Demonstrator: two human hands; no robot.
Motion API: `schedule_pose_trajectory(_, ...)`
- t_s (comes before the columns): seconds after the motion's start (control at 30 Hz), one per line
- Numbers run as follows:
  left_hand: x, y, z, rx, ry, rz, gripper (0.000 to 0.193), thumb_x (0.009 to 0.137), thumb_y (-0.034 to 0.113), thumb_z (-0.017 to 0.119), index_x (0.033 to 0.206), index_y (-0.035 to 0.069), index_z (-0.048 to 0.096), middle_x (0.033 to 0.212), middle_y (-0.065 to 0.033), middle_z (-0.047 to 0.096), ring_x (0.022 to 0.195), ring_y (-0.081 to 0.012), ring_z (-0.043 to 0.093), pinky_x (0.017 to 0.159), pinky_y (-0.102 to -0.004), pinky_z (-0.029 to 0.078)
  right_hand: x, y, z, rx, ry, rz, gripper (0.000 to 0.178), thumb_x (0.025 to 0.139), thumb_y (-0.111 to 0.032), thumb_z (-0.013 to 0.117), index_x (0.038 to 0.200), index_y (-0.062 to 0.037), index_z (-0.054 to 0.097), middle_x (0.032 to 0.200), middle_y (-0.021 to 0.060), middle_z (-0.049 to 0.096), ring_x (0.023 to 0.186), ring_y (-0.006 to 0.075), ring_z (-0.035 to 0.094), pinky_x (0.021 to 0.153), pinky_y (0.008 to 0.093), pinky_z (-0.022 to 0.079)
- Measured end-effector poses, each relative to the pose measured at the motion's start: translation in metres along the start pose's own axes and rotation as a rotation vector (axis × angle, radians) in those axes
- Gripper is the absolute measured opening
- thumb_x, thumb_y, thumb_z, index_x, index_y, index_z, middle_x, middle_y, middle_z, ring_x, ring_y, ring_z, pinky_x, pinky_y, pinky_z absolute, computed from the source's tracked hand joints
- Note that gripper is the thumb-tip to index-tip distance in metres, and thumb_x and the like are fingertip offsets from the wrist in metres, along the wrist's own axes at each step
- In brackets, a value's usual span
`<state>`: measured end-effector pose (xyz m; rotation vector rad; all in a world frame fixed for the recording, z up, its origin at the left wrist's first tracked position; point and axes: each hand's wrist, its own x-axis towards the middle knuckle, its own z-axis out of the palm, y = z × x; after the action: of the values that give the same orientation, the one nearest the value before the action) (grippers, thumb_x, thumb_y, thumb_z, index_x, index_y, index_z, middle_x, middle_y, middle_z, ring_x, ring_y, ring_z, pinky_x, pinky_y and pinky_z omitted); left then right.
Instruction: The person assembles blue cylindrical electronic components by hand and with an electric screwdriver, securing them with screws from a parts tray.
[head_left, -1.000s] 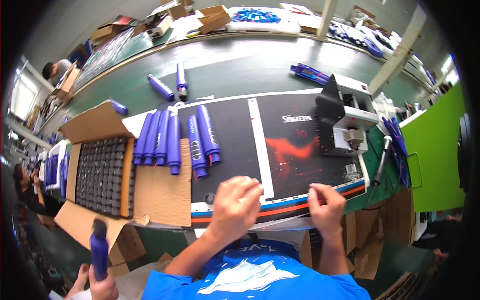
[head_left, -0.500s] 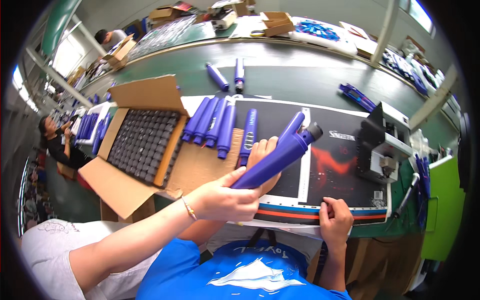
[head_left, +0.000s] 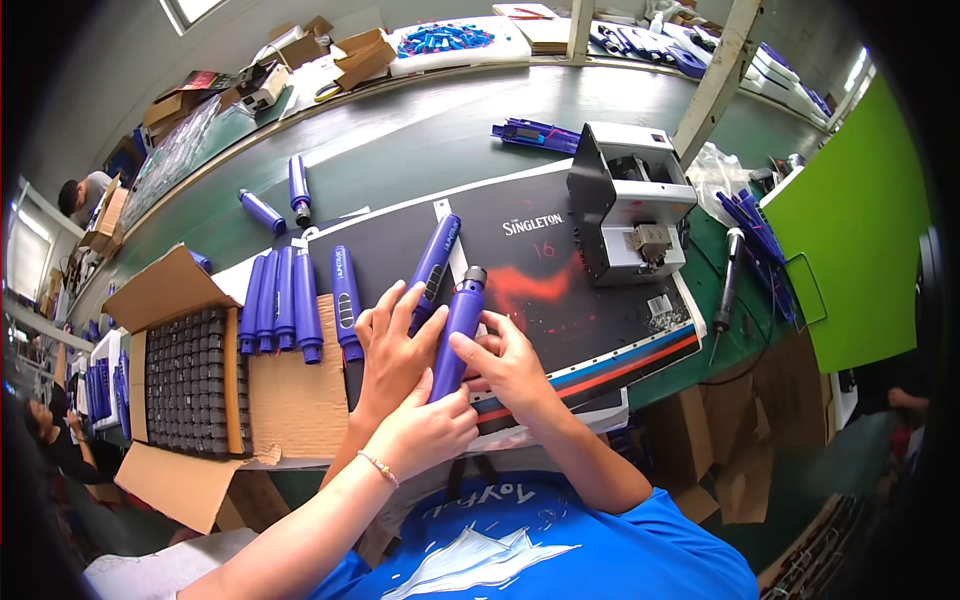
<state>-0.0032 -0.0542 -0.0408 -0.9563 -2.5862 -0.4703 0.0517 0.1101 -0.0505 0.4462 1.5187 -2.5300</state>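
Observation:
My left hand [head_left: 385,355] has its fingers around a purple tubular handle [head_left: 437,262], which points up and away over the mat. Just right of it is a second purple handle with a dark ribbed end [head_left: 458,335]. My right hand [head_left: 510,372] grips this second handle from the right, thumb on its front. Another person's hand [head_left: 425,430], with a beaded bracelet, reaches in from the lower left and holds its lower end. Several purple handles [head_left: 285,300] lie side by side on cardboard to the left, and a single handle with oval buttons [head_left: 346,300] lies nearer my left hand.
An open cardboard box [head_left: 140,455] with rows of dark parts stands left. A black printed mat [head_left: 540,260] covers the bench. Behind its right side sits a grey-black machine [head_left: 640,210]. Farther right are a screwdriver-like tool [head_left: 728,280] and a green panel [head_left: 850,230].
My view has swung right. My right hand has come up from the mat's edge to the dark-ended handle. The other person's hand has lowered this handle and tilted it more upright.

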Motion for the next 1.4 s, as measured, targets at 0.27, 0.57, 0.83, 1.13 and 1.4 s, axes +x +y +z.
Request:
schedule_pose_trajectory(0.27, -0.008, 0.018, 0.008, -1.002, 0.139, -0.245, 0.016, 0.091, 0.008, 0.067, 0.106, 0.007, 0.072, 0.115, -0.0127, 0.069, 0.105, -0.0245, 0.065, 0.092, -0.0346, 0.047, -0.032, -0.008, 0.002, 0.209, 0.117, -0.433, 0.069, 0.087, -0.009, 0.077, 0.141, 0.0061, 0.037, 0.106, 0.0121, 0.065, 0.095, 0.0166, 0.068, 0.084, 0.0307, 0.057)
schedule_pose_trajectory(0.57, -0.024, 0.059, 0.001, -2.04, -0.271, -0.662, 0.051, 0.106, 0.03, 0.049, 0.142, -0.003, 0.033, 0.114, -0.0297, 0.061, 0.082, -0.0355, 0.073, 0.047, -0.0337, 0.06, -0.062, -0.042, -0.08, -0.919, 0.576, -0.963, 0.015, 0.088, -0.018, 0.075, 0.081, -0.0057, 0.072, 0.071, 0.0102, 0.067, 0.065, 0.0236, 0.064, 0.058, 0.0349, 0.049)
schedule_pose_trajectory(0.83, -0.066, 0.058, 0.001, -1.899, -0.363, -0.706, 0.051, 0.101, 0.02, 0.058, 0.142, 0.001, 0.034, 0.098, -0.0184, 0.063, 0.067, -0.0227, 0.069, 0.052, -0.0313, 0.058, -0.056, -0.13, -0.284, -1.303, 1.247, -0.184, 0.074, 0.072, -0.047, 0.084, 0.124, 0.0018, 0.063, 0.1, 0.0209, 0.072, 0.089, 0.0311, 0.071, 0.08, 0.04, 0.056)
schedule_pose_trajectory(1.13, -0.05, 0.046, 0.007, -1.969, -0.302, -0.702, 0.059, 0.103, 0.02, 0.053, 0.151, 0.01, 0.021, 0.106, -0.0133, 0.06, 0.074, -0.0158, 0.066, 0.063, -0.0306, 0.058, -0.074, -0.144, -0.314, 0.274, -0.133, -0.777, 0.016, 0.082, -0.012, 0.062, 0.093, -0.0045, 0.052, 0.107, 0.0204, 0.065, 0.101, 0.0249, 0.063, 0.082, 0.0357, 0.049)
schedule_pose_trajectory(1.4, -0.047, 0.047, 0.023, -1.956, -0.201, -0.737, 0.043, 0.101, 0.019, 0.055, 0.135, 0.004, 0.034, 0.098, -0.0181, 0.061, 0.068, -0.0221, 0.069, 0.057, -0.0348, 0.063, -0.076, -0.21, -0.175, 0.198, -0.115, -1.182, 0.019, 0.098, -0.011, 0.058, 0.117, -0.0105, 0.056, 0.087, 0.0059, 0.066, 0.067, 0.0137, 0.058, 0.063, 0.0299, 0.048)
